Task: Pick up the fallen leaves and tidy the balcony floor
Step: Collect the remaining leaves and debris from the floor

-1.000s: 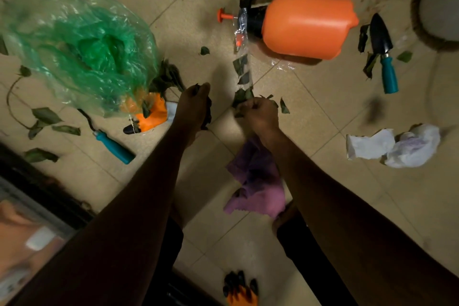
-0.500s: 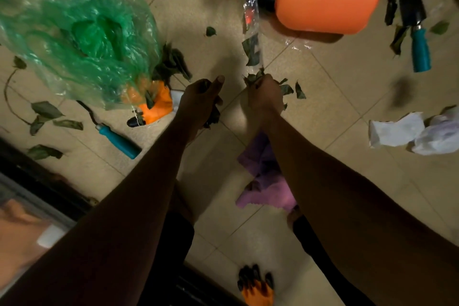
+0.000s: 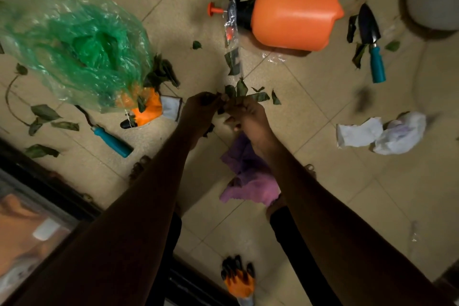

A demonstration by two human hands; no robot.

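Observation:
Dark green fallen leaves lie scattered on the beige tiled balcony floor [image 3: 310, 112]. A small cluster of leaves [image 3: 244, 93] sits at the centre, just beyond my fingertips. My left hand [image 3: 201, 112] grips a bunch of dark leaves, some poking out below the fist. My right hand [image 3: 248, 117] is close beside it, fingers curled and pinching leaves from the cluster. More leaves [image 3: 46, 113] lie at the far left, and a few [image 3: 357, 53] lie by the trowel on the right. A crumpled green plastic bag [image 3: 74, 45] lies at upper left.
An orange spray bottle [image 3: 293, 17] lies on its side ahead. A teal-handled trowel [image 3: 372, 42] is at right, another teal-handled tool [image 3: 109, 139] at left. White crumpled paper [image 3: 382, 133], a purple cloth [image 3: 248, 181], orange gloves [image 3: 146, 109] [image 3: 238, 278] and a dark door frame [image 3: 49, 186] are around me.
The view pulled back from the spray bottle. My left hand moved right to meet my right hand, and both now close together at the leaf cluster.

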